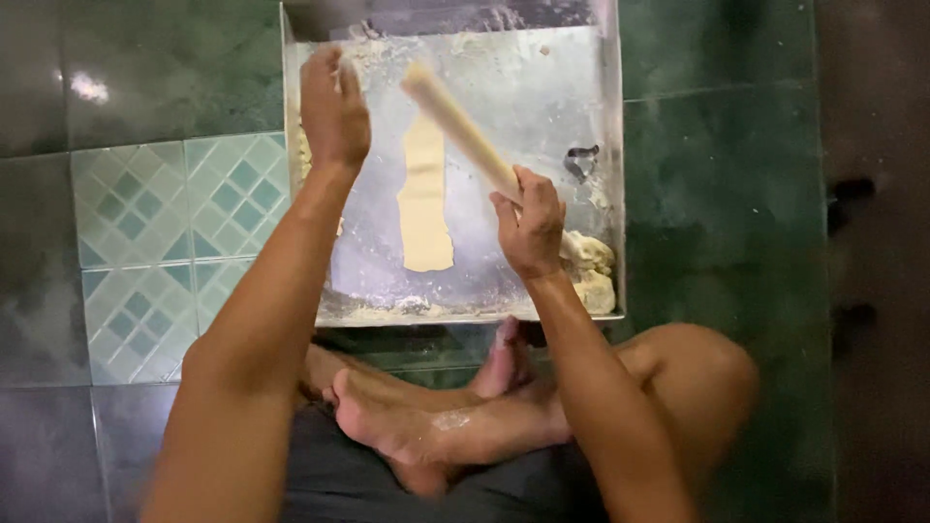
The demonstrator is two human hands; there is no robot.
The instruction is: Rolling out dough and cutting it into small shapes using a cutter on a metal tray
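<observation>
A: Position of the metal tray?

B: Flat on the green tiled floor, directly beyond the crossed legs. Dusted with flour across the whole base.

A: Right hand?

B: Over the tray's near right portion. Fingers wrapped tight around the lower end of the wooden rolling pin. Pin raised off the tray base, slanting from the hand up toward the tray's far centre, far end blurred.

A: Left hand?

B: Over the tray's far left corner, back of the hand toward the camera. Fingers together and pointing at the far wall of the tray, tips close to a little flour or dough there. Contact with the tray: cannot tell. Nothing visibly clamped.

A: Dough?

B: Rolled strip of dough lying flat at the tray's centre, long and narrow, running from near edge toward far edge, between the two hands and partly under the raised pin. Lump of dough in the tray's near right corner, just beside the right wrist. Thin scraps along the tray's near and left edges.

A: Other items?

B: Small dark cutter on the tray's right side, beyond the right hand, apart from the strip.
</observation>
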